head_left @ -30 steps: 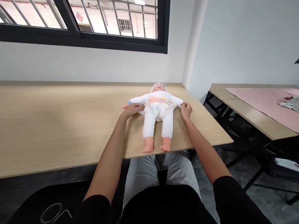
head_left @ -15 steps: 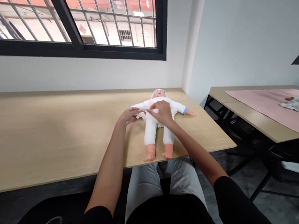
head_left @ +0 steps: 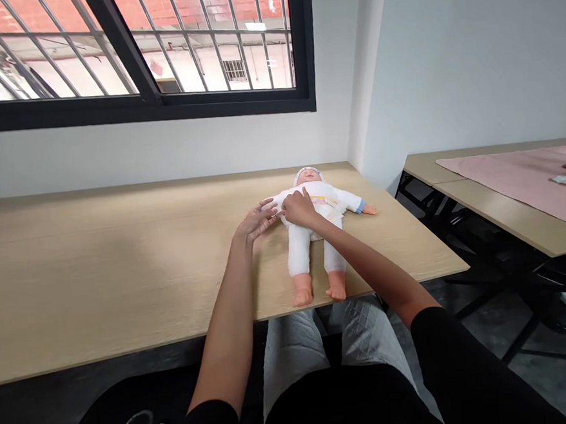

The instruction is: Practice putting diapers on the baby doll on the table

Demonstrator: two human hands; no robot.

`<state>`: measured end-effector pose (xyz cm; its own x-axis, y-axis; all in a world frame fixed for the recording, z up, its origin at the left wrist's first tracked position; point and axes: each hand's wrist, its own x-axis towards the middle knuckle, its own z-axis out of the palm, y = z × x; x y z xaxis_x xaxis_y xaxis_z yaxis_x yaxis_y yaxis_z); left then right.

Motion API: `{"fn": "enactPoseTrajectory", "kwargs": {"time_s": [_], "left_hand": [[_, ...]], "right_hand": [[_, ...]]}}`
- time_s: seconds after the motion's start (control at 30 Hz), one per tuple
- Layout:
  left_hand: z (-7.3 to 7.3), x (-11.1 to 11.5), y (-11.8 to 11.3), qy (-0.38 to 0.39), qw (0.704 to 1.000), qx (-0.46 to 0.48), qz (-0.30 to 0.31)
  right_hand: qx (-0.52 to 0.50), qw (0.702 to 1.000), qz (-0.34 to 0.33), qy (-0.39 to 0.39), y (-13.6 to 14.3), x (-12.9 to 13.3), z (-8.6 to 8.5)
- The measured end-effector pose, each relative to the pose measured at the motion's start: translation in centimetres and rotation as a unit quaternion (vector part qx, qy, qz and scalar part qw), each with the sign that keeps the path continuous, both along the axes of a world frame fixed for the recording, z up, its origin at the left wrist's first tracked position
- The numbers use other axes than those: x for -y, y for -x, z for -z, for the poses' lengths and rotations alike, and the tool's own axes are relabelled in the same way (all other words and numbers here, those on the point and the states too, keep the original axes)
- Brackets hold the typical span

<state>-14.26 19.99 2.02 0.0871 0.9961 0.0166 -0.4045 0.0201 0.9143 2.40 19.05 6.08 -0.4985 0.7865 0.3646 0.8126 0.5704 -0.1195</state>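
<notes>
Now right hand [head_left: 300, 209] has crossed doll [head_left: 327, 188], joining left hand [head_left: 258, 220] near diaper [head_left: 328, 208]: 2 hands at 1 side. Left fingers apart; right curled, grip unclear. Doll face-up on worktop [head_left: 146, 267].

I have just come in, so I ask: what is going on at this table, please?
A person has the left hand and the right hand close together at one side of the diaper at the waist of a doll. The doll lies face up on the table, feet toward the person. Whether either hand grips the diaper, I cannot tell.
</notes>
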Motion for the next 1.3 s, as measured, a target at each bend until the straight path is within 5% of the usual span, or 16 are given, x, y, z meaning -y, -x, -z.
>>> {"fn": "enactPoseTrajectory", "kwargs": {"time_s": [0.47,0.57,0.77,0.97,1.13,1.3], "left_hand": [[0.4,0.3,0.8,0.003,1.0,0.009,0.016],[0.8,-0.4,1.0,0.014,0.999,0.034,-0.008],[1.6,-2.1,1.7,0.018,0.997,0.065,-0.04],[1.2,-1.4,1.7,0.003,0.998,0.06,-0.036],[0.0,-0.2,0.6,-0.031,0.997,-0.06,0.029],[-0.4,0.4,0.0,-0.04,0.994,-0.102,-0.008]], "right_hand": [[-0.016,0.993,0.107,-0.056,-0.4,-0.7,-0.3],[-0.011,0.994,0.084,-0.074,-0.1,-0.7,0.0],[0.032,0.992,-0.087,-0.088,0.2,-0.8,0.7],[-0.027,0.999,-0.034,-0.004,0.6,-0.9,0.4],[-0.078,0.997,-0.012,0.018,0.5,-1.5,0.6],[-0.119,0.993,-0.024,0.009,0.3,-1.5,1.1]]}}
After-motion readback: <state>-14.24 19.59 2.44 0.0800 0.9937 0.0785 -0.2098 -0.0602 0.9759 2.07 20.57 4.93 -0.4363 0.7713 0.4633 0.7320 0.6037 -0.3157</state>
